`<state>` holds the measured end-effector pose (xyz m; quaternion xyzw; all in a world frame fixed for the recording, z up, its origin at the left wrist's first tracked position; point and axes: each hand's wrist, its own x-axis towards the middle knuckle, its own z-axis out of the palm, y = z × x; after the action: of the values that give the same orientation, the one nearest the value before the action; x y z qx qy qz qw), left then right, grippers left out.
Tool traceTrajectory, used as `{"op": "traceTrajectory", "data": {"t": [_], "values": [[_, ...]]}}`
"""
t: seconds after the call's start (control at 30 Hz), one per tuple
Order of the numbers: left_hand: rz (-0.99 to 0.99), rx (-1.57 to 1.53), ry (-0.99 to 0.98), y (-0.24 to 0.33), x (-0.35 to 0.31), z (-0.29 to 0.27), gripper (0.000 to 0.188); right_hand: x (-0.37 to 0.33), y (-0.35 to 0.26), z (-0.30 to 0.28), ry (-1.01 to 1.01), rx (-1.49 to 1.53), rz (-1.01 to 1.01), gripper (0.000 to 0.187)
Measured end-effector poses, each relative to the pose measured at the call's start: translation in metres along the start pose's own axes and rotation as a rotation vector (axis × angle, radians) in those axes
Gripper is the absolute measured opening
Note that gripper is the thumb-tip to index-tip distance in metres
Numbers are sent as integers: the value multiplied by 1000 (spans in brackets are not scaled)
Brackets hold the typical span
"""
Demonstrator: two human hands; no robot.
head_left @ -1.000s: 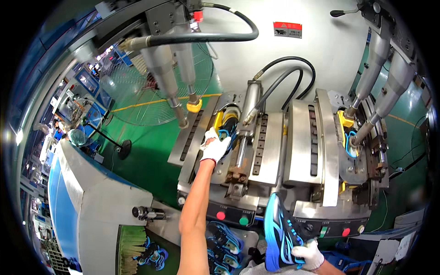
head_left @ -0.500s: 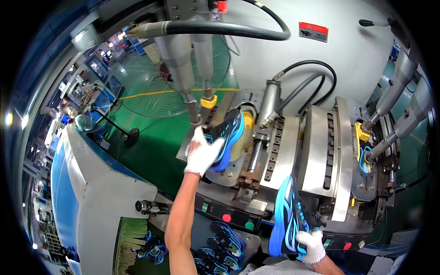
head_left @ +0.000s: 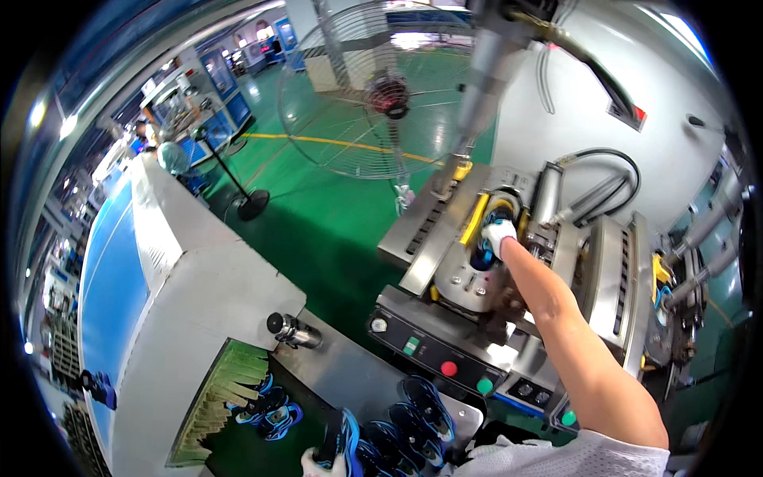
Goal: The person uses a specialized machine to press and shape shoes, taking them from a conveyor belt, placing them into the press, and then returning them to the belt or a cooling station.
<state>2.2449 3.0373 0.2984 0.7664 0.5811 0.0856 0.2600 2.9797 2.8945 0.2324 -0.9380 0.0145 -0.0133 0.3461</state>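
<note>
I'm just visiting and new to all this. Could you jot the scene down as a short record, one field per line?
Left hand: white glove, on a blue-black near shoe at the lower edge
Right hand: white glove, reaching into the machine, on a far shoe; exact grip hidden
Controls: red button, with a green button to its right
Flask: black and silver, left of the machine
Fan: wire cage, beyond the machine
Floor: green

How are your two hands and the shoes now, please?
Left hand, partly out of frame, holding near shoe. Right hand on press shoe, grip unclear. Yellow bar beside press shoe.
</note>
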Motion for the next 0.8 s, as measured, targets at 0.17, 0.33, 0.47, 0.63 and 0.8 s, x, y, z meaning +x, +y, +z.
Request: {"op": "traceTrajectory", "data": {"t": [0.17, 0.33, 0.47, 0.63, 0.8], "values": [[-488, 263, 240, -120, -115, -35, 61, -75, -104, 48, -264, -62, -49, 36], [-625, -213, 467, -164, -157, 43, 61, -1, -38, 34, -350, 198, -82, 44], [-689, -516, 318, -174, -166, 106, 76, 52, -28, -37, -541, 455, 127, 38], [-854, -416, 381, -209, -222, 116, 86, -255, -96, -93, -286, 425, -575, 52], [-839, -474, 289, -234, -208, 161, 86, -407, 38, -95, -375, -255, -956, 80]]}}
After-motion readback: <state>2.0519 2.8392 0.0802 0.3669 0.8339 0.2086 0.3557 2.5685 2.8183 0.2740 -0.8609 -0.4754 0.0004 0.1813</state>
